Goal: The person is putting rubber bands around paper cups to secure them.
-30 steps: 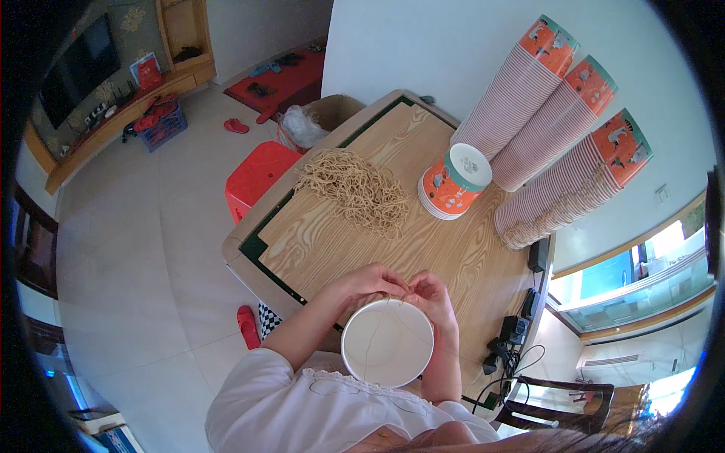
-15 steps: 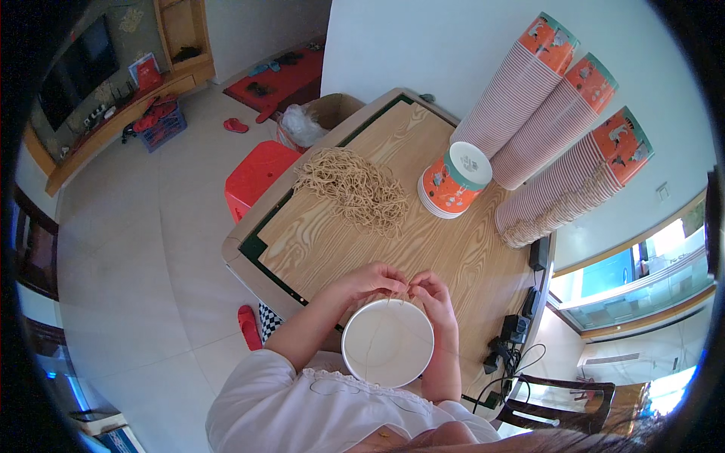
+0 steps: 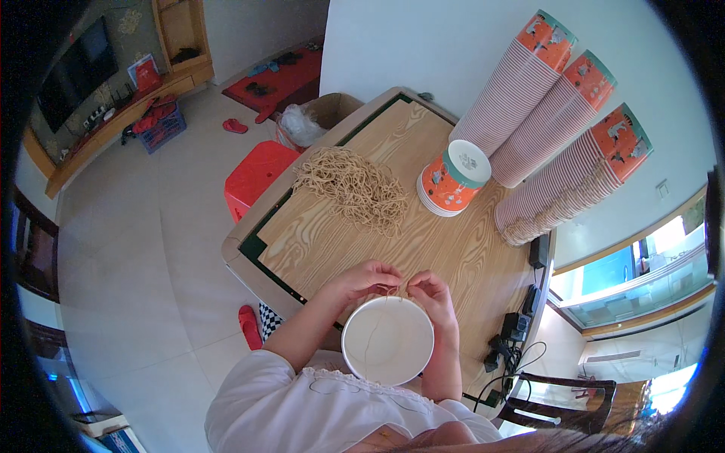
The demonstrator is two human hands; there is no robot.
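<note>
A white-lined paper bucket sits against my body at the near edge of the table, mouth up. At its far rim, my left hand pinches a piece of thin tan cord. Just to the right, my right hand has thumb and forefinger pressed together by the same cord, a small gap separating the hands. A fine strand hangs inside the bucket. Farther off lies a loose heap of tan cords.
A short upside-down stack of orange paper buckets stands beyond the cord heap. Several tall bucket stacks lean by the wall, one with cords along its side. Black adapters and cables line the right edge; a red stool stands left.
My hands have parted slightly at the bucket's far rim, the left shifting a little left. The bucket stays about where it was.
</note>
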